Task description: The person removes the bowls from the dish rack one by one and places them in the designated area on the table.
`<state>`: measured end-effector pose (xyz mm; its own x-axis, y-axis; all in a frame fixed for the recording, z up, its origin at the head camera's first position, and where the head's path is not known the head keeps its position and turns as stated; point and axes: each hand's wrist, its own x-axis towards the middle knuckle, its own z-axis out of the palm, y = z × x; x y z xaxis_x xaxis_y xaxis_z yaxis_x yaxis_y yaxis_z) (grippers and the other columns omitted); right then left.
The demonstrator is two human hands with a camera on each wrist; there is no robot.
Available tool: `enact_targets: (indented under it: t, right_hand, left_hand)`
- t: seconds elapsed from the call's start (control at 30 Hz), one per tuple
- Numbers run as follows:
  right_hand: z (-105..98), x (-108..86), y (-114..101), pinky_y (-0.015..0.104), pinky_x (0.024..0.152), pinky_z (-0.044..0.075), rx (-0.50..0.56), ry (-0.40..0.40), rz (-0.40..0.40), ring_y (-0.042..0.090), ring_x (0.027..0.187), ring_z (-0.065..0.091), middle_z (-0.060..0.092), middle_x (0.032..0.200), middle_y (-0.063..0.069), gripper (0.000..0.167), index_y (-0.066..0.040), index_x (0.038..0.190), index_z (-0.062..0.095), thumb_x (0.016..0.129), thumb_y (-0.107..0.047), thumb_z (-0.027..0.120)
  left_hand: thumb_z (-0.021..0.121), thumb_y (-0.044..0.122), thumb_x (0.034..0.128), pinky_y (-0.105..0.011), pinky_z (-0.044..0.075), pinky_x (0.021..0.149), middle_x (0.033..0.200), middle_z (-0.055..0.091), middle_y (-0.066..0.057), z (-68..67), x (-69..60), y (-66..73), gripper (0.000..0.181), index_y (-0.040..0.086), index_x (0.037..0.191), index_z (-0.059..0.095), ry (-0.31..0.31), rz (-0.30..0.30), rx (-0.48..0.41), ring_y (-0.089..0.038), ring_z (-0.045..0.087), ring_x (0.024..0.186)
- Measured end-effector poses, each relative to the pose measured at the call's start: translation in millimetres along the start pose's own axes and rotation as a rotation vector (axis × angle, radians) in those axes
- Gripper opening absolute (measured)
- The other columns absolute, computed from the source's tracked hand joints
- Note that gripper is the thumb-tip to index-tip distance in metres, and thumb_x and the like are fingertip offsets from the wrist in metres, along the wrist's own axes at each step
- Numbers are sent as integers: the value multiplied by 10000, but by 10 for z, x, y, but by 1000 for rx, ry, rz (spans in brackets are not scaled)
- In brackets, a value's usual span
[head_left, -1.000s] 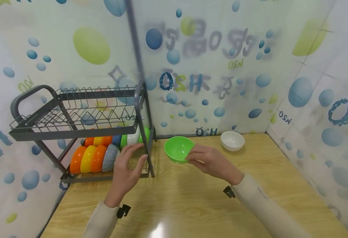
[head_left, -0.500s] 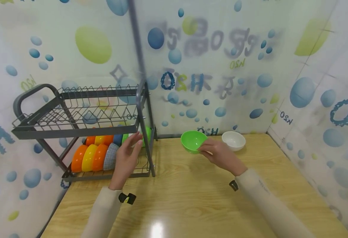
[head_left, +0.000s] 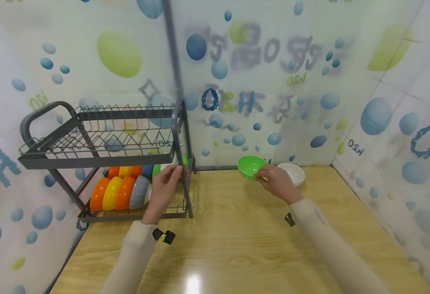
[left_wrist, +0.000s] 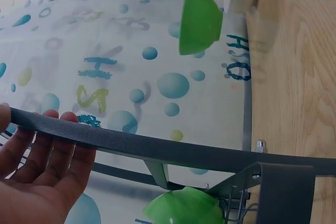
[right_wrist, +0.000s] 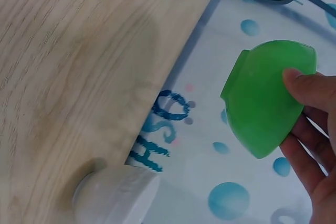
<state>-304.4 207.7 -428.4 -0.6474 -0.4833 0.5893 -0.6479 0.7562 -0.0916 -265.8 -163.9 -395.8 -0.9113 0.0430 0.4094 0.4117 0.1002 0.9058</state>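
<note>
In the head view my right hand [head_left: 276,183] holds a light green bowl [head_left: 250,166] by its edge, above the table near the back wall. The right wrist view shows the thumb on the bowl's outside [right_wrist: 268,95] and the fingers beneath. A white bowl [head_left: 292,173] rests on the table just behind that hand, partly hidden by it. My left hand [head_left: 164,188] is at the right front post of a dark two-tier dish rack [head_left: 97,162]. In the left wrist view its fingers [left_wrist: 58,163] pass behind the post, with the thumb at the frame's left edge.
On the rack's lower tier stand tilted bowls, among them orange, yellow [head_left: 112,194] and blue-patterned [head_left: 139,192] ones, with a second row behind. Wire slots line the upper tier. Patterned sheets close off the wooden table [head_left: 222,241] at the back and sides.
The green bowl has moved right and back in my right hand, close to the white bowl. My left hand has risen slightly and its fingers have closed in at the rack's post.
</note>
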Motion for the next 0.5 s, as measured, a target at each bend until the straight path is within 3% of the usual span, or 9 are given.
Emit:
enact_targets:
  t: [0.23,0.5]
  right_hand:
    - [135,20,184,427,782,617,-15,-84,92,263,916,727,783,956,66,104,-80,963,819,860,-81,816]
    - [283,-17,342,463,896,595,-21,-241,225,303,1000,719,786,1035,101,134,-72,1029,806,902,-96,771]
  left_hand:
    - [559,346,1067,-219,594,849,1060,713,-194,7,-6,-49,370,6,1158,672,5,-8,57,-153,691,910]
    - [540,313,1079,-217,597,839,1083,679,-286,45,5,-95,377,-42,1169,632,-4,19,45,-314,685,942]
